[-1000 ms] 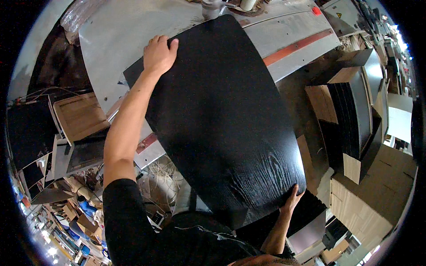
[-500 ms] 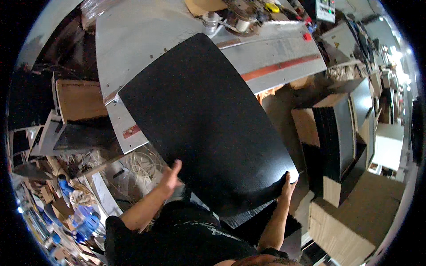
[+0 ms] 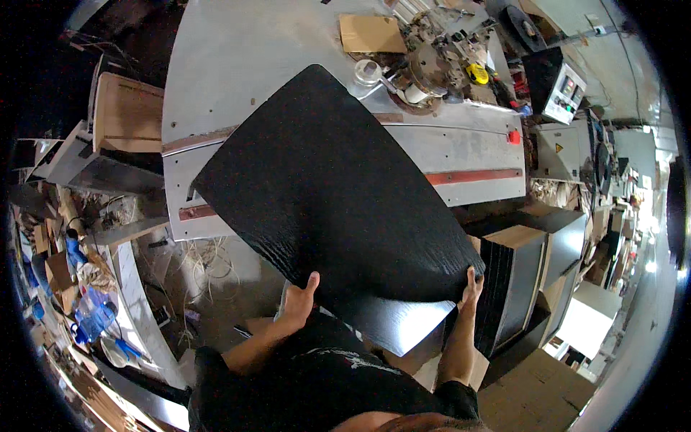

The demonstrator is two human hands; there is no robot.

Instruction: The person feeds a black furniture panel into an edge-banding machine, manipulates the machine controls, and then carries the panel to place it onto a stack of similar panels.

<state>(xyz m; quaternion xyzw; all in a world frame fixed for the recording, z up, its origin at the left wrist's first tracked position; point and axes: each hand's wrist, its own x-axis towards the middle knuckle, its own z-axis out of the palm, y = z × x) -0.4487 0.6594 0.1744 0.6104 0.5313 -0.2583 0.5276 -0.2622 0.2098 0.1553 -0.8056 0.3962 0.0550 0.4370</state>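
Slanting from far left to near right, the long axis of the black board [image 3: 324, 180] runs ahead of you, its far end over the grey table [image 3: 223, 79]. Your right hand [image 3: 469, 295] is nearer the right end, closed around the corner with its thumb on the edge. Your left hand [image 3: 299, 306] sits at the near left side, thumb raised; its fingers are hidden, so you cannot tell whether it grips.

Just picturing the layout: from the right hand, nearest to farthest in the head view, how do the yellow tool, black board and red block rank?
1. Black board: in the right hand.
2. Red block: ahead, slightly right.
3. Yellow tool: farther ahead.
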